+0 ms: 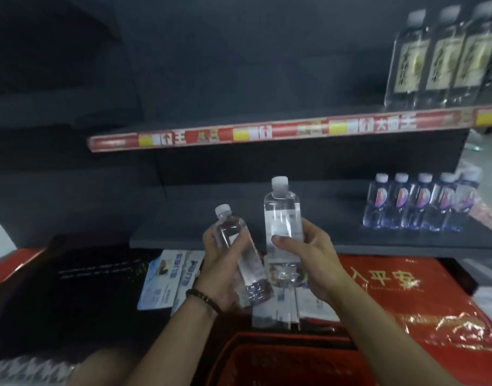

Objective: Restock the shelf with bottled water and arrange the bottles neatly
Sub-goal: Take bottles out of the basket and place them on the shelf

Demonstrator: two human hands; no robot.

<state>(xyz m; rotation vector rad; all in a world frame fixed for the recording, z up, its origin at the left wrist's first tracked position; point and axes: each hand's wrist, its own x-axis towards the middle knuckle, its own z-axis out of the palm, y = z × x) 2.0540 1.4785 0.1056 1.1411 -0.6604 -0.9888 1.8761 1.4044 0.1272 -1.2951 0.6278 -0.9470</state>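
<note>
Our left grip [222, 270] curls round a tilted bottle [228, 229] and our right grip [313, 257] round an upright bottle [281, 214], in front of the dark shelf [339, 237]. Both are clear, smooth plastic with white caps.

Only one view is given, taken from the head through a wide-angle lens and turned forward and down upon the lower shelf [183, 232]. That shelf is seen from close in front and slightly above. Before its front edge, nearest the lens, the left hand [225, 266] with a tilted bottle [230, 231] and the right hand [311, 254] with an upright bottle [281, 215] are framed. Above it the red price strip [267, 132] is taken in.
</note>
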